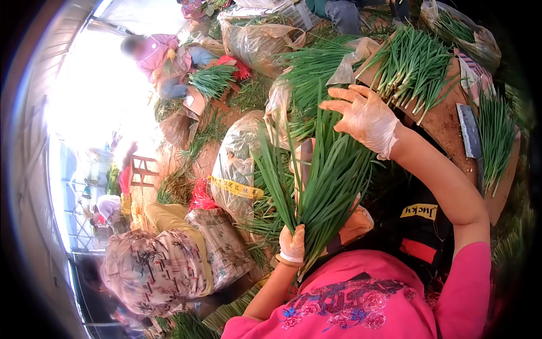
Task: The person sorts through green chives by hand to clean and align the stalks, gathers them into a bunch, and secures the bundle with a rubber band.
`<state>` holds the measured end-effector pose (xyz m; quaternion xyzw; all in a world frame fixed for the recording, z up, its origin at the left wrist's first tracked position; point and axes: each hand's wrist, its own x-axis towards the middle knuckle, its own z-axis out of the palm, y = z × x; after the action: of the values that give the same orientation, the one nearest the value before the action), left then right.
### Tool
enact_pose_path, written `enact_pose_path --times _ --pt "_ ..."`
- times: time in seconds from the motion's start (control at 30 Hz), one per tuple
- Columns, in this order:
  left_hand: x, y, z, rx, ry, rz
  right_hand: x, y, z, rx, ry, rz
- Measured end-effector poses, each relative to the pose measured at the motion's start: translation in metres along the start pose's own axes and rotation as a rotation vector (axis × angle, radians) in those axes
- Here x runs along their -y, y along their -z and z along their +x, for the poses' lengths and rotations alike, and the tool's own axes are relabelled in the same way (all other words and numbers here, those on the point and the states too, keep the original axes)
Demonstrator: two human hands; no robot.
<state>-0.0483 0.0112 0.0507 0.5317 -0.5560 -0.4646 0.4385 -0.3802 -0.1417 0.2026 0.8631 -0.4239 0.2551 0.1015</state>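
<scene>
A fanned bunch of long green leafy stalks (333, 186) stands in front of my body, with my left hand (292, 244) closed around its lower part. The lower ends stick out below that hand. My right hand (364, 116) is raised beside the top of the bunch, its fingers spread and nothing in them. Both hands wear thin translucent gloves. Another pile of green stalks (415, 65) with pale ends lies on a brown board (451, 121) at the upper right. Beside it on the board is a wide metal blade (469, 131).
Plastic-wrapped bundles (232, 161) sit left of the bunch. A person in a patterned top (155, 271) is close at the lower left, and a person in pink (161, 53) holds stalks at the upper left. More stalks (495, 138) lie at the right edge.
</scene>
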Motion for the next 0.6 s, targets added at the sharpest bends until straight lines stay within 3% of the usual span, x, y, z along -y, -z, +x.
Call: enact_pose_path --times 0.03,0.13,0.2,0.23,0.27,0.3,0.37,0.4,0.47,0.53,0.6 --pt "-0.004 -0.001 0.000 -0.001 -0.020 0.021 -0.005 -0.005 -0.005 -0.083 0.017 0.025" --pt "-0.008 -0.002 0.000 0.011 -0.054 0.078 -0.019 -0.010 -0.009 -0.238 -0.169 0.822" --pt "-0.012 -0.004 -0.002 0.031 -0.088 0.149 -0.031 0.008 -0.013 -0.627 -0.527 1.155" --pt "-0.019 -0.004 -0.002 0.051 -0.117 0.204 -0.036 0.019 -0.018 -0.622 -0.801 1.289" --pt "-0.027 -0.003 -0.001 0.075 -0.148 0.262 -0.037 0.027 -0.017 -0.595 -0.724 1.387" --pt "-0.036 -0.003 0.000 0.102 -0.202 0.338 -0.046 0.023 -0.019 -0.513 -0.309 1.379" --pt "-0.053 -0.009 0.003 0.162 -0.312 0.476 -0.053 0.029 -0.024 -0.318 -0.107 1.208" --pt "-0.059 -0.011 0.004 0.203 -0.349 0.563 -0.048 0.041 -0.030 -0.216 -0.300 1.074" --pt "-0.067 -0.014 0.002 0.277 -0.413 0.737 -0.042 0.056 -0.030 -0.135 -0.450 0.829" --pt "-0.077 -0.016 -0.003 0.311 -0.428 0.848 -0.041 0.061 -0.029 -0.181 -0.375 0.623" --pt "-0.084 -0.019 -0.003 0.346 -0.474 0.982 -0.036 0.067 -0.035 -0.093 -0.449 0.660"
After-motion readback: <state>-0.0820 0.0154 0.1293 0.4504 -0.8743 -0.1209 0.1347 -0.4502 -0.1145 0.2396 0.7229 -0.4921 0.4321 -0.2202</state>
